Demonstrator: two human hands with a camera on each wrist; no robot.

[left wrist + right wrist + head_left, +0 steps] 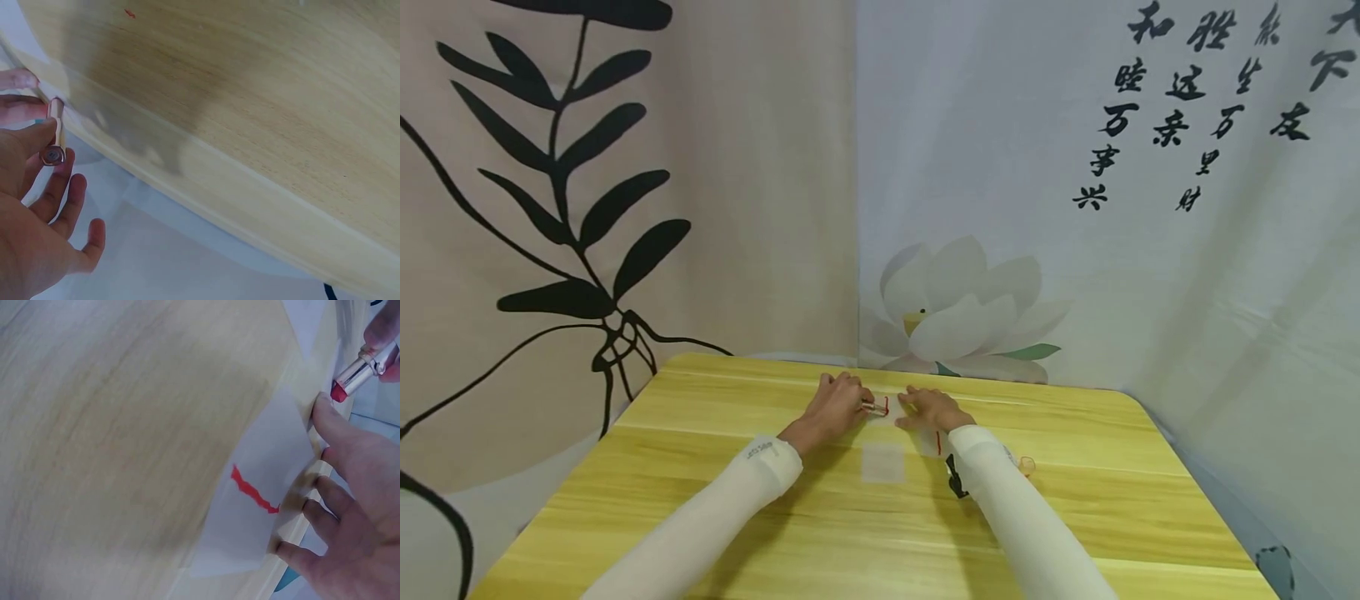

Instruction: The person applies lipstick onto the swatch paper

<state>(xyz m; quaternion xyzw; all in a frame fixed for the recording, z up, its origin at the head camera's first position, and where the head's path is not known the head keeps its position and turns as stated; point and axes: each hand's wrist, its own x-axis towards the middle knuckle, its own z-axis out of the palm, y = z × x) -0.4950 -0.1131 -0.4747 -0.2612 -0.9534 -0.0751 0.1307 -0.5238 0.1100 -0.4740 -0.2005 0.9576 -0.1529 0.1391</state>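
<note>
My left hand [837, 407] pinches a lipstick [874, 408] with a shiny metallic tube. In the right wrist view the red tip of the lipstick [356, 376] points down at a white paper piece near the table's far edge; whether it touches is hard to tell. A red mark [887, 405] shows by the tip. My right hand [369, 500] has its fingers spread and loosely bent, with fingertips down by that paper. Beside it lies another white paper piece [259, 447] carrying a jagged red stroke [253, 492]. In the left wrist view the lipstick's base [53, 155] faces the camera.
A pale blank paper square [883, 463] lies on the wooden table [820, 533], nearer to me. Past my right sleeve is a small orange, ring-like thing [1027, 467]. A black strap-like item [956, 477] hangs at my right wrist. Printed curtains [775, 208] stand behind the table.
</note>
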